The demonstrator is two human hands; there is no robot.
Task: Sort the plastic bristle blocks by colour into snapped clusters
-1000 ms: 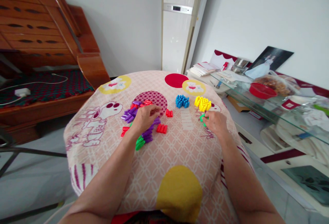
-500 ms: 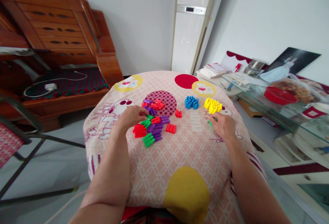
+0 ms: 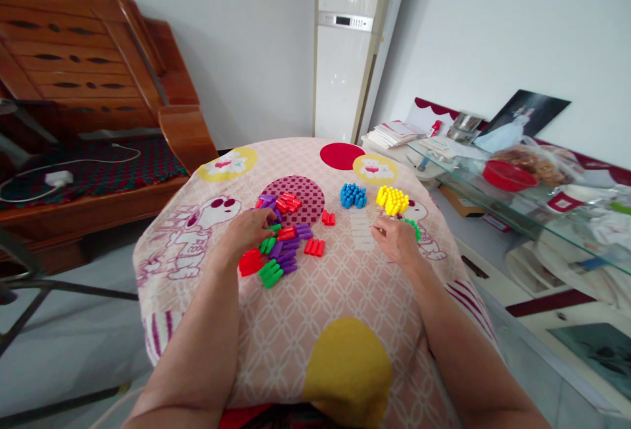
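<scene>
On the left of the table lies a mixed pile of small peg-shaped plastic pieces. It includes red pieces [image 3: 252, 263], purple pieces [image 3: 288, 261] and green pieces [image 3: 271, 273]. My left hand [image 3: 249, 230] rests at the pile's left side, fingers bent and closed on a green piece [image 3: 275, 227] partly hidden by them. My right hand [image 3: 397, 242] hovers near the right side, thumb and fingers drawn together, with nothing visible in them. Just behind it, a small green group [image 3: 415, 229] is partly covered. Beyond stand a yellow group [image 3: 393, 200] and a blue group [image 3: 353, 196].
Two red sets, one nearer [image 3: 314, 247] and one farther [image 3: 328, 218], lie mid-table on the patterned tablecloth [image 3: 345, 297]. A glass-topped side table [image 3: 444, 169] with a red bowl [image 3: 509, 175] stands right. A wooden bench [image 3: 185, 133] is at left.
My right hand has moved left, away from the green pieces, which now show behind it. My left hand stays at the pile. The camera view has shifted a little.
</scene>
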